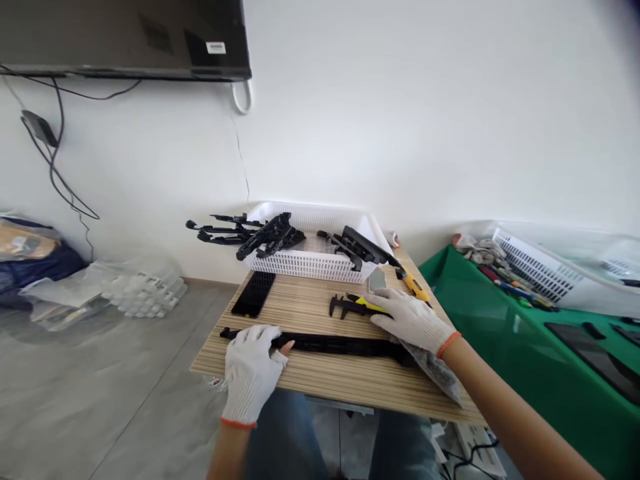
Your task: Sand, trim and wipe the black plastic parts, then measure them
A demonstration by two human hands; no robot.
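Observation:
A long black plastic part lies across the striped wooden board on my lap. My left hand, in a white knit glove, rests on the part's left end with the fingers curled over it. My right hand, also gloved, lies flat over the yellow-and-black caliper just behind the part, covering its right end. A clear plastic bag lies under my right wrist.
A white mesh basket with several black plastic parts stands at the board's far edge. A dark phone lies at the left, a yellow utility knife at the right. A green table with tools is to the right.

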